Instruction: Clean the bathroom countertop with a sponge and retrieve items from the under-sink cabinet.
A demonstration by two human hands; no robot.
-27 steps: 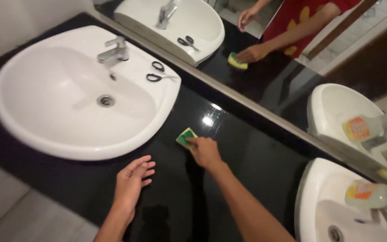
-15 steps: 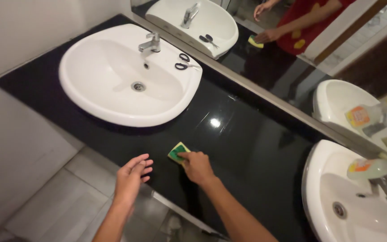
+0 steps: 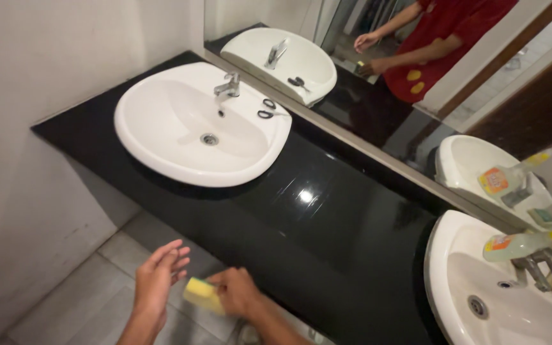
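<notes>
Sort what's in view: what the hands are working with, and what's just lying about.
In hand:
sponge, yellow side up, in the right hand at the counter edge
left hand, open beside it

Lying about:
scissors on the left sink rim
bottle on the right sink

You face a glossy black worktop (image 3: 327, 223) with two white basins (image 3: 180, 131) (image 3: 480, 281), a wide mirror (image 3: 416, 83) behind, a plain pale wall (image 3: 46, 57) at left and grey floor tiles (image 3: 91, 294) below
</notes>
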